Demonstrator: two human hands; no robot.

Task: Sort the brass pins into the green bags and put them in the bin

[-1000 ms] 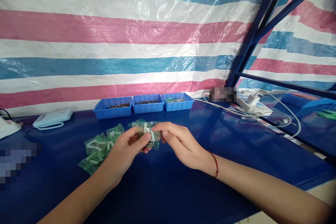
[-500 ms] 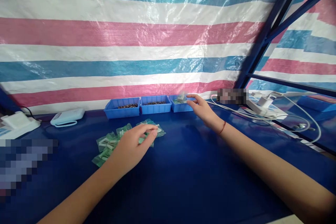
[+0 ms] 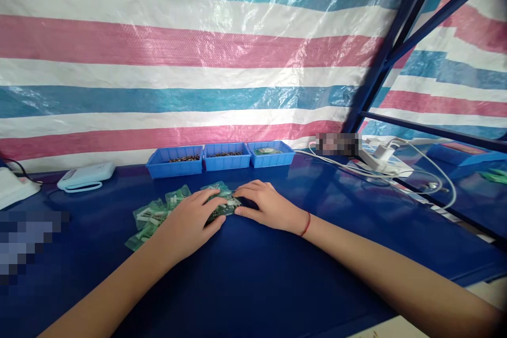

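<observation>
Small green-tinted plastic bags with white pieces inside (image 3: 148,215) lie in a loose pile on the dark blue table (image 3: 237,285). My left hand (image 3: 188,224) rests over the right part of the pile, thumb and fingers apart. Between my two hands lies a clear green plastic bag (image 3: 230,203) with small pale parts. My right hand (image 3: 273,206) reaches to that bag's right edge, fingers curved and spread from the thumb. Both hands appear to touch the bag, partly covering it; I see no firm grip. A red cord circles my right wrist.
Three blue bins stand along the back: the left bin (image 3: 174,169) and middle bin (image 3: 227,162) hold small brownish metal pieces, the right bin (image 3: 271,159) bagged items. A light blue device (image 3: 87,175) sits left. White cables and a power strip (image 3: 386,165) lie right.
My right hand has moved from the right bin down and left to the bag near my left hand. A blurred bag over that bin now lies inside it. The view has shifted slightly.
</observation>
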